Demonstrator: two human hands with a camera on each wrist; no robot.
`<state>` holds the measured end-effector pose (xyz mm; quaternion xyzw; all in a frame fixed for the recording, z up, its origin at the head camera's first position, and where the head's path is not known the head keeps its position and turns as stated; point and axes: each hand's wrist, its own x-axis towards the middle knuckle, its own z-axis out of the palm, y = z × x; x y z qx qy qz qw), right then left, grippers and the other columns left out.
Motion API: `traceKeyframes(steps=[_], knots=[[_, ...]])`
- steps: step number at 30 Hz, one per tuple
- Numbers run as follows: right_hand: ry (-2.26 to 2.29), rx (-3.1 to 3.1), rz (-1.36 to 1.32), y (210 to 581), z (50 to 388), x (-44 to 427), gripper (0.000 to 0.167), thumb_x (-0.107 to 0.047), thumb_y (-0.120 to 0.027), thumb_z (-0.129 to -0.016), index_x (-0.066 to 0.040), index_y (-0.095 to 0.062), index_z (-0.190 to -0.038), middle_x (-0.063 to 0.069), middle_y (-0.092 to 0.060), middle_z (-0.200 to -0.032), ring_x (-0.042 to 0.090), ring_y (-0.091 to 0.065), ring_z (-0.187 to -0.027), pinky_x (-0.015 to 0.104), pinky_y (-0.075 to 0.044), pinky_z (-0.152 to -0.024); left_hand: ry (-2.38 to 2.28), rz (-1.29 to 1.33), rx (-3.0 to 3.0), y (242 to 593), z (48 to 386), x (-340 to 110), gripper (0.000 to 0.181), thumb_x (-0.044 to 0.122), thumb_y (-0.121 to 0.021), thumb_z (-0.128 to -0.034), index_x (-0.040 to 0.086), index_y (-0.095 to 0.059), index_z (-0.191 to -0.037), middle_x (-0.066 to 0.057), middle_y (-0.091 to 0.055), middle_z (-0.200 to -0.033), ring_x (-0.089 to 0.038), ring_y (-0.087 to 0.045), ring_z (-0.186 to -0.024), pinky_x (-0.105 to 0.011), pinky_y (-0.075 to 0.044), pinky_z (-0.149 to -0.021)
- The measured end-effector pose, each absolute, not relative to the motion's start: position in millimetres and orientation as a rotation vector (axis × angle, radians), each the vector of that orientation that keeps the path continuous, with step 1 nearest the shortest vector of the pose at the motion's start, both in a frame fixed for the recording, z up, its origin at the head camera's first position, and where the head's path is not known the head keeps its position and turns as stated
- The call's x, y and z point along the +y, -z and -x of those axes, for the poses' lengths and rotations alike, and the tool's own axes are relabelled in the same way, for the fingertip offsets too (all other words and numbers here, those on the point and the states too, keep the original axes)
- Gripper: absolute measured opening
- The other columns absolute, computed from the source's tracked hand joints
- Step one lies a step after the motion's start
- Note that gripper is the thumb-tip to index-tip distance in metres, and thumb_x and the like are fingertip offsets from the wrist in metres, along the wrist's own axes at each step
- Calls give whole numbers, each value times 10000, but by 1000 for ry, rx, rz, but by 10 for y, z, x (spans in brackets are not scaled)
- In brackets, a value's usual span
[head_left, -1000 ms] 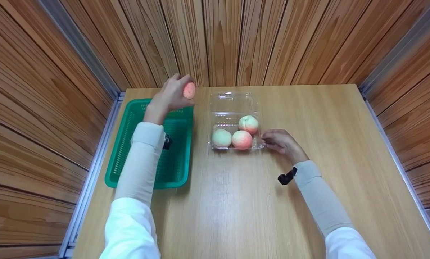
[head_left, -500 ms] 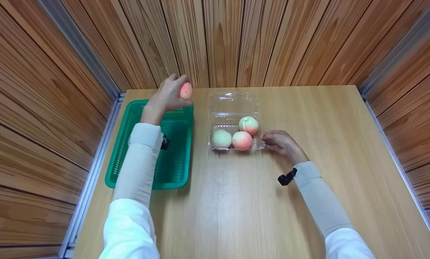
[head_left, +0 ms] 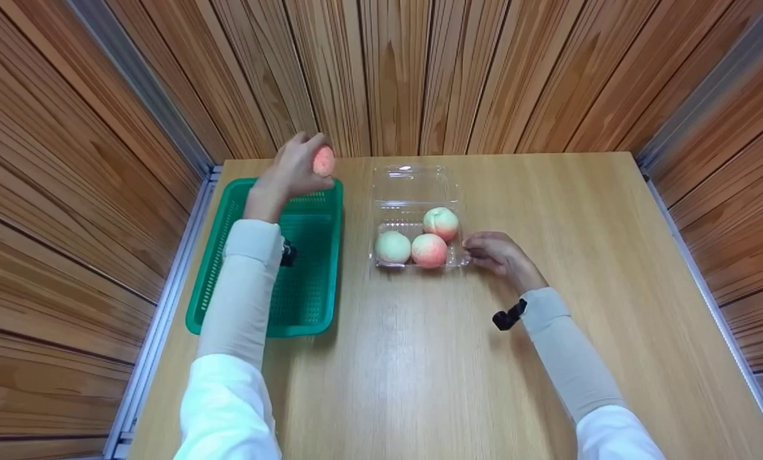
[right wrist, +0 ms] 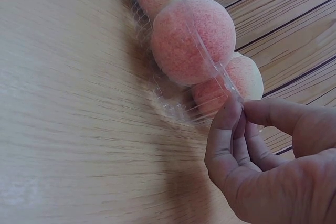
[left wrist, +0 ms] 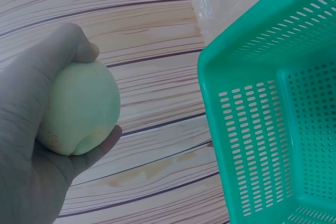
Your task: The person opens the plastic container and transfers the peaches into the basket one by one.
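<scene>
Pinkish-green, one peach was clasped in the left hand, raised near a green basket; the right hand pinched the edge of a clear container. Between the hands, beside the right one, three more peaches sat inside it on the bench.

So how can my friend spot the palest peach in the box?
On the table, find the green basket, then the clear box right of it. The peach is in the box's front corner, basket side. From above it looks all pale; its two neighbours show pink.
</scene>
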<state>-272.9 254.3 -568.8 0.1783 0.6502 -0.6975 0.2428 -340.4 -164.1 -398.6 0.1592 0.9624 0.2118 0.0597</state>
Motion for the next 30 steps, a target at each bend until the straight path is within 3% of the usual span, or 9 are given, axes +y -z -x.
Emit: traceKeyframes(steps=[13,20,30], knots=[[1868,1812,-509,5692,2732,2556,96,-46,-672,-1004,-17,-667,-1096,41,-734,-857,130,-697,-740,247,-632,-769,-661,-429,2905,4022,3391,-1762,900,283,-733,-931,133,-279,-1694,-280,-271,-1707,-458,-401,-1519,-648,-418,-1194],[1843,1842,-494,5673,2732,2550,35,-68,-647,-1029,-56,-675,-1046,18,-715,-855,126,-699,-765,237,-623,-738,-669,-410,2893,4031,3390,-1809,891,298,-755,-938,140,-299,-1687,-291,-201,-1737,-498,-285,-1583,-683,-362,-1217],[1852,1804,-484,5689,2733,2547,65,-69,-643,-1037,-30,-638,-1089,34,-712,-872,132,-690,-770,237,-616,-740,-713,-374,2881,4103,3384,-1887,866,279,-771,-927,157,-340,-1668,-273,-219,-1737,-490,-358,-1548,-694,-376,-1202]])
